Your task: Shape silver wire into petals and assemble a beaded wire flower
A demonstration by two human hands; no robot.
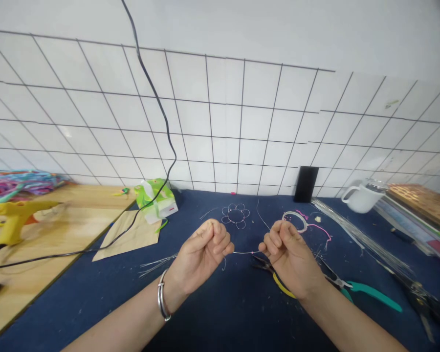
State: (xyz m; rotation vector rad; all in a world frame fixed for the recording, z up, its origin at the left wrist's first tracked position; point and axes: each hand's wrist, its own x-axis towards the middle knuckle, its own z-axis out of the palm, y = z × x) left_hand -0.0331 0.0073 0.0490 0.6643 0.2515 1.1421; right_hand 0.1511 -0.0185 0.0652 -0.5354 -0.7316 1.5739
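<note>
Between my two hands runs a thin silvery wire [242, 253], pulled nearly straight, with a tiny pink bead on it closer to the right side. My left hand [205, 252] is closed, fingers curled round one end, and a short bent tail of wire hangs below it. The other end is gripped by my right hand [291, 256], thumb pressed on the curled fingers. Just beyond the hands, a flower-shaped wire piece [235, 216] with several round loops lies on the dark blue cloth [220, 303]. Yellow-handled pliers [284, 286] lie partly hidden under my right hand.
Teal-handled pliers [376, 295] and a wire bundle [348, 230] lie to the right, near a white mug [361, 198]. A pale ring [294, 221] with pink wire sits behind my right hand. Leftward are a yellow glue gun [14, 222], a black cable [161, 107] and a green tissue pack [156, 198].
</note>
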